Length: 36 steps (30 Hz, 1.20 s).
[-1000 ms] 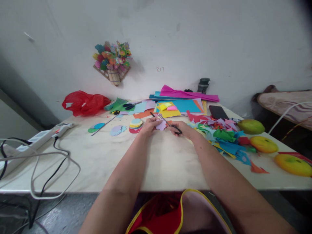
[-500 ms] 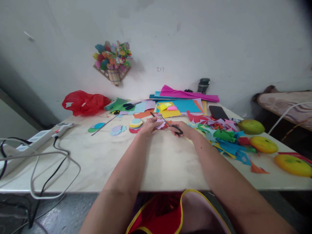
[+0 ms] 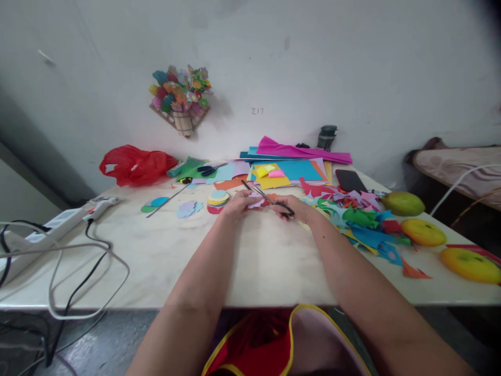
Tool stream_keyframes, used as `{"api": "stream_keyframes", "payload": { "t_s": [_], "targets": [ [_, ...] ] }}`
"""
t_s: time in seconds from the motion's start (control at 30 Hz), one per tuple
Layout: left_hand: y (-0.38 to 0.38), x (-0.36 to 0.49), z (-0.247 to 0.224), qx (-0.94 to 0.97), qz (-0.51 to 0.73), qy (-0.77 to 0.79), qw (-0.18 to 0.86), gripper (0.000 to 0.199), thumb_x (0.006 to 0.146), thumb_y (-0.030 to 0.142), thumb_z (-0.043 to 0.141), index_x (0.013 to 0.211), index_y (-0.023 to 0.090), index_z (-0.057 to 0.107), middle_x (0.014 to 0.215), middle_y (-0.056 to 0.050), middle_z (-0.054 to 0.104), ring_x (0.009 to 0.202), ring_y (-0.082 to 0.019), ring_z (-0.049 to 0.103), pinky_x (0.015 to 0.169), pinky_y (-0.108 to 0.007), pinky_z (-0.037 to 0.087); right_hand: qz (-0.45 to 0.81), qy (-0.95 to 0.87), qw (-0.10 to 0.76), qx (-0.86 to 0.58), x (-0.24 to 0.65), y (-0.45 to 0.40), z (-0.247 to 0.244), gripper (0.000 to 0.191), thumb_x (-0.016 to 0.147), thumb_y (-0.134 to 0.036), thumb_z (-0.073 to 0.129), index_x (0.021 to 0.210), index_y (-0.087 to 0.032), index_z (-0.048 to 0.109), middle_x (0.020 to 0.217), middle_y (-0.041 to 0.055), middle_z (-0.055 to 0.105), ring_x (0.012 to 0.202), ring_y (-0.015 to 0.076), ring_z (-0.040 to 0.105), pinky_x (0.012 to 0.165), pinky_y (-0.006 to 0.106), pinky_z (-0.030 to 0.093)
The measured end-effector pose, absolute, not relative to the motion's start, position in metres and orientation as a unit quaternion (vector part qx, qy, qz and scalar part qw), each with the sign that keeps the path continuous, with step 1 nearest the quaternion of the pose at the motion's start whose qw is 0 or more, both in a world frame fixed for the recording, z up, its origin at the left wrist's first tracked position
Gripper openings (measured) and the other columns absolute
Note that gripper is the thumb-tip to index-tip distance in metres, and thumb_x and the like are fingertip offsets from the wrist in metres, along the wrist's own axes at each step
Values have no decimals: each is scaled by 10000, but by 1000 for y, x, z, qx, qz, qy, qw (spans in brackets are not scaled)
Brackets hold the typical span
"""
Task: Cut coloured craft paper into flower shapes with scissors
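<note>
Between the fingers of my left hand [image 3: 240, 204] is a small lilac paper cutout [image 3: 256, 200] with a wavy edge. My right hand [image 3: 294, 208] grips the black handles of a pair of scissors [image 3: 281, 205], whose blades point up and left beside the paper. Left of my left hand lies a stack of round paper discs [image 3: 217, 201], light blue on top. Farther left are scalloped lilac and light blue paper shapes [image 3: 189, 209] and a blue paper oval [image 3: 159, 201] over a green one.
Paper scraps [image 3: 362, 214] heap on the right, near a phone [image 3: 350, 180] and several yellow-green fruits [image 3: 423, 232]. Coloured sheets [image 3: 296, 171] and other scissors [image 3: 211, 169] lie at the back. A red plastic bag [image 3: 136, 164] and a power strip [image 3: 58, 230] with cables are at left.
The lilac paper has turned slightly in my left hand, and the scissor blades look a little farther apart. Both arms stay in nearly the same place.
</note>
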<state>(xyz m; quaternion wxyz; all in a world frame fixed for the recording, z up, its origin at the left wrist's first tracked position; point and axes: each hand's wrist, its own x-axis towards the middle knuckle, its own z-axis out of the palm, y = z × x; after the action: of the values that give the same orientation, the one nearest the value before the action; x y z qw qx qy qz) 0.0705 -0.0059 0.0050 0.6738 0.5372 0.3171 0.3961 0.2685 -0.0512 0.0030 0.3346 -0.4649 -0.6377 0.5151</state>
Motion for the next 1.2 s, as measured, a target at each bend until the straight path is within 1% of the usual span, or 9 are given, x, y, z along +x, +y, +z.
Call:
{"api": "stream_keyframes", "payload": {
  "t_s": [0.17,0.3,0.47,0.6,0.7,0.83,0.97,1.2],
  "targets": [
    [-6,71,6,543,386,304,681,270,571,213,842,708,98,639,659,-47,659,594,-120,602,652,-279,536,514,-643,326,-466,269,-53,5,282,738,-423,659,668,-178,540,495,-22,526,383,77,432,380,221,263],
    [-5,70,4,549,378,294,686,300,545,234,858,700,95,641,650,-45,650,593,-121,593,645,-288,539,527,-637,321,-462,270,-52,4,290,727,-423,663,642,-178,534,478,-22,518,377,77,424,383,224,276],
    [-3,69,1,546,370,294,692,322,523,239,867,699,102,634,638,-45,651,586,-122,591,639,-286,546,522,-645,317,-460,270,-51,3,303,719,-450,673,661,-182,544,490,-23,529,386,81,435,382,226,279],
    [-2,70,2,539,375,283,699,298,550,226,846,721,102,636,659,-50,660,584,-124,599,619,-278,549,511,-650,321,-462,271,-49,1,321,727,-464,666,652,-182,531,489,-24,523,385,76,425,369,223,251],
    [-3,71,3,532,390,279,698,271,582,218,824,738,100,636,671,-52,663,594,-134,613,621,-288,551,500,-655,318,-468,271,-48,0,342,733,-480,657,641,-183,514,518,-11,555,394,78,446,358,224,224],
    [-2,72,2,538,411,272,684,264,600,234,817,732,101,630,661,-48,658,580,-128,607,630,-281,542,494,-657,327,-467,270,-49,2,334,738,-477,662,680,-178,524,563,-7,581,416,79,481,360,219,244],
    [0,73,-2,552,417,269,670,294,597,286,824,715,107,622,635,-42,649,539,-125,600,591,-264,521,467,-663,329,-484,265,-55,7,324,720,-454,694,733,-167,544,566,-17,573,410,73,483,347,205,231],
    [3,77,-6,547,430,289,657,296,627,310,802,756,107,629,670,-63,672,546,-142,623,561,-258,492,456,-648,342,-505,260,-52,6,305,735,-444,682,730,-164,560,542,-16,568,381,77,487,320,198,216]
  ]
}}
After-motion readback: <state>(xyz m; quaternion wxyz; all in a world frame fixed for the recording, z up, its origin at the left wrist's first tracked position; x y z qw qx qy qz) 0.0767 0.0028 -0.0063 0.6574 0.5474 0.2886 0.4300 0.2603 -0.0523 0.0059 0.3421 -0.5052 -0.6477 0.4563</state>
